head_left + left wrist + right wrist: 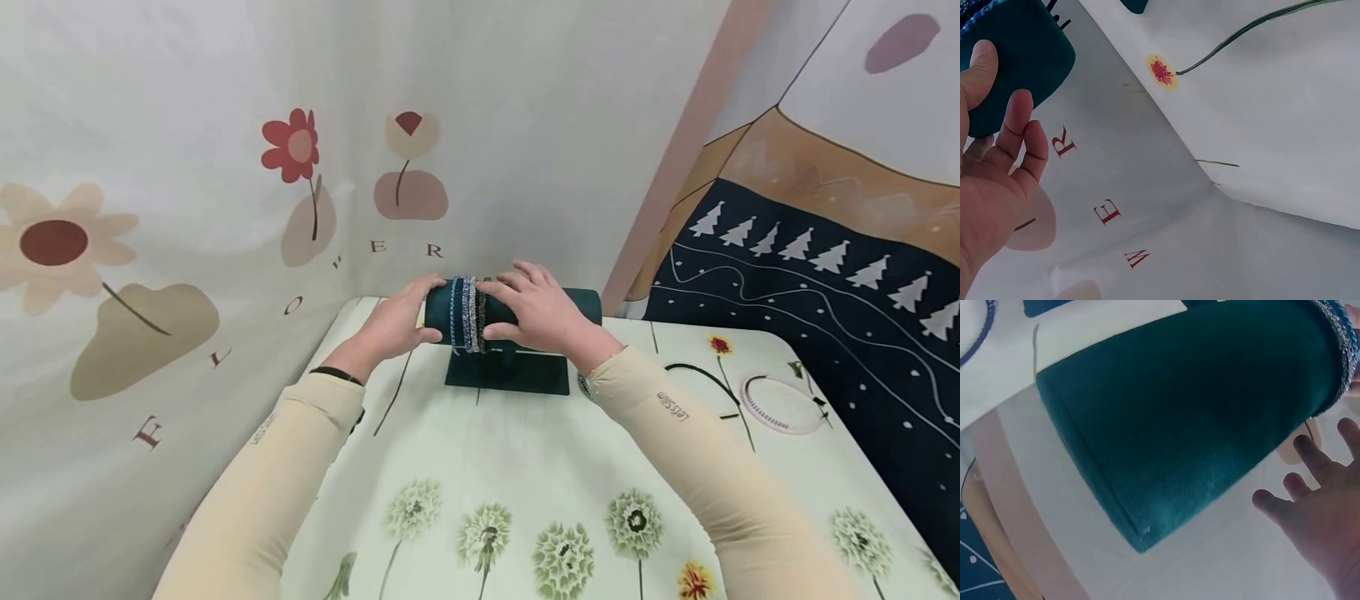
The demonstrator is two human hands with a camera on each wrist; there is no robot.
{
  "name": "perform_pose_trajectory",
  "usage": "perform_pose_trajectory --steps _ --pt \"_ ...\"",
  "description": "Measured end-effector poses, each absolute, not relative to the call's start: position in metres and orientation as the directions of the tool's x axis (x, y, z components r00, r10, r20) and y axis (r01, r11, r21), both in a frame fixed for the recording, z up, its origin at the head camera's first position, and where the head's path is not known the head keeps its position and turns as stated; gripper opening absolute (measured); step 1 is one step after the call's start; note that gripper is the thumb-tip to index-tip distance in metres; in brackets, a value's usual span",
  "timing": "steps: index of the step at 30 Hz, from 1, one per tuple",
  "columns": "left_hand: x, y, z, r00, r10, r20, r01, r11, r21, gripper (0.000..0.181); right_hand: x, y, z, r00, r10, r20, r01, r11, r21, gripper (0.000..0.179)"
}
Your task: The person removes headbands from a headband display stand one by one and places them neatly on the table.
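A dark green velvet bracelet stand with a padded roll stands at the back of the table. Several braided, glittery bands in blue, silver and dark tones circle the roll left of its middle. My left hand grips the roll's left end, thumb in front and fingers behind; in the left wrist view its outer fingers are loosely bent. My right hand reaches over the roll from the right, index finger and thumb extended at the rightmost bands, other fingers spread.
A black headband and a pink one lie on the flower-print tablecloth at right. A small patterned item pokes out beside the right sleeve. Printed curtains hang close behind and at the left.
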State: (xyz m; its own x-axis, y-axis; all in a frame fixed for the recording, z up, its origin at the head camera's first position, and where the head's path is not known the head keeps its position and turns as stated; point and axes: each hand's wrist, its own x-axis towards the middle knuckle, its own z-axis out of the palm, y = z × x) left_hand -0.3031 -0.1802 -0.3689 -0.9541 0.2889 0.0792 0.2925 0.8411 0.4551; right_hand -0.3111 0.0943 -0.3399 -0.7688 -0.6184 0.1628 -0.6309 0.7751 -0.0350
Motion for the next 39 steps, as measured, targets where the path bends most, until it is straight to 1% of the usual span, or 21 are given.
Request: perform_pose_trajectory --steps 5,11,19,27,31,36,39 --pt "-0.303 -0.178 -0.368 -0.957 0.280 0.074 0.282 0.844 0.455 0.091 -0.312 0.094 -0.344 -0.785 -0.601 0.149 -0.610 0.792 -0.018 0.078" --pt "-0.303 -0.178 -0.368 -0.955 0.285 0.083 0.291 0.845 0.449 0.091 -0.315 0.099 -0.348 -0.777 -0.608 0.162 -0.615 0.788 0.008 0.079" --pt "-0.305 -0.179 -0.371 -0.958 0.273 0.088 0.282 0.846 0.452 0.090 -0.315 0.104 -0.349 -0.770 -0.611 0.184 -0.623 0.782 -0.010 0.081" --pt "-0.305 -0.180 -0.374 -0.956 0.278 0.096 0.290 0.843 0.453 0.089 -0.316 0.106 -0.350 -0.776 -0.600 0.196 -0.613 0.790 -0.004 0.085" --pt "-0.303 -0.180 -0.373 -0.955 0.280 0.096 0.292 0.841 0.456 0.088 -0.319 0.106 -0.348 -0.795 -0.573 0.199 -0.589 0.808 -0.027 0.081" --pt "-0.303 -0.181 -0.375 -0.957 0.276 0.092 0.287 0.841 0.458 0.089 -0.326 0.106 -0.345 -0.839 -0.522 0.154 -0.539 0.837 -0.093 0.073" --pt "-0.303 -0.181 -0.375 -0.957 0.277 0.090 0.287 0.840 0.460 0.089 -0.330 0.105 -0.343 -0.856 -0.503 0.124 -0.515 0.850 -0.109 0.074"
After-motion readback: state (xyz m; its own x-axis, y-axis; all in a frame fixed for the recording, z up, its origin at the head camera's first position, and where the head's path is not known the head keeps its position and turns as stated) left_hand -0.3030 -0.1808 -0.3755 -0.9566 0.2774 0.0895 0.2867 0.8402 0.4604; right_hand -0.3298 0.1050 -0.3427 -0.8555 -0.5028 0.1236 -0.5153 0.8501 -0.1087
